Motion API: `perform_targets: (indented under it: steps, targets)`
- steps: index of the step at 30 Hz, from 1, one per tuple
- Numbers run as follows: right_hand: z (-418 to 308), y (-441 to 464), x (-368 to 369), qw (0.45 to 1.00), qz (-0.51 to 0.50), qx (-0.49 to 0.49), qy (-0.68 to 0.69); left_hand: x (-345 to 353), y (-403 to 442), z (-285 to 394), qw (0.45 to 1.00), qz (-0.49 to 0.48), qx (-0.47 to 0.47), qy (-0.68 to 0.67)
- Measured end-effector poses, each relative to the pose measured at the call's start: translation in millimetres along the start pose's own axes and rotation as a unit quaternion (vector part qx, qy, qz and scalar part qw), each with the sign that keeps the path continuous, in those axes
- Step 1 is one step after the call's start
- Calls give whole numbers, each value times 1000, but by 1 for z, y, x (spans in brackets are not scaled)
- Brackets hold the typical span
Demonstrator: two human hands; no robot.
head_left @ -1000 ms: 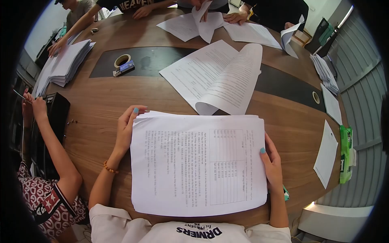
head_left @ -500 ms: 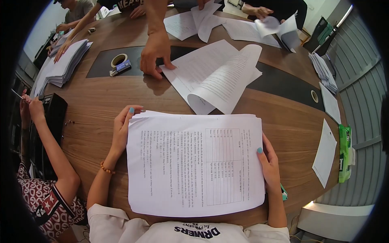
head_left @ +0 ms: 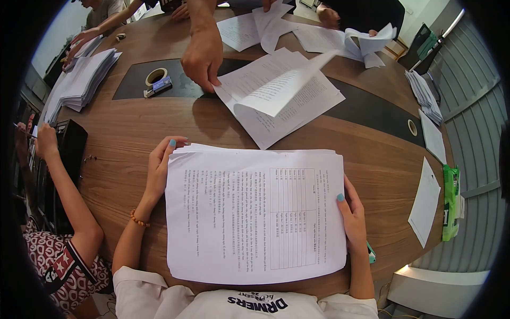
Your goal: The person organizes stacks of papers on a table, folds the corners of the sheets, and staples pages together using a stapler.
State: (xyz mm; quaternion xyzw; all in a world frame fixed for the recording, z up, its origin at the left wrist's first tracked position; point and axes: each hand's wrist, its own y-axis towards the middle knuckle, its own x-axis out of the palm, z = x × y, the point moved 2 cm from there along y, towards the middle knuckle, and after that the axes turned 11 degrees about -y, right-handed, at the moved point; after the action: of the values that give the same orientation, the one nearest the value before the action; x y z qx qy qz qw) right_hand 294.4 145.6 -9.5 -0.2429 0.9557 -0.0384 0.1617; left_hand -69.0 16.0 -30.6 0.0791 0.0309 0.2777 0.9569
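A stack of printed paper sheets [head_left: 255, 218] lies in front of me at the table's near edge, its top page showing text and a table turned sideways. My left hand [head_left: 162, 165] grips the stack's upper left corner, thumb along the edge. On the right edge, my right hand [head_left: 351, 210] holds the stack with its thumb on top and fingers at the side. Just beyond, another person's hand [head_left: 202, 61] pinches the corner of loose printed sheets [head_left: 292, 98], one page of which is curled up. A small green object [head_left: 371, 254] shows partly behind my right wrist.
A tape roll [head_left: 156, 78] and a blue-and-white box [head_left: 159, 86] sit on the dark strip. Paper stacks [head_left: 87, 82] stand at the left. A green packet [head_left: 451, 202] and a single sheet [head_left: 425, 202] lie right. Co-workers handle papers [head_left: 366, 45] across the wooden table [head_left: 127, 127].
The curled page in front of the other person's hand has swung up and left. Across the table, a co-worker's sheets have shifted. My hands and the stack have stayed nearly still.
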Motion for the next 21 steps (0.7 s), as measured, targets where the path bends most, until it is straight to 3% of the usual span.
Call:
perform_targets:
  steps: [21]
  targets:
    - [-1, 1, 2, 1000, 1, -8, 10, 1, 0, 4, 1000, -1, -15, -9]
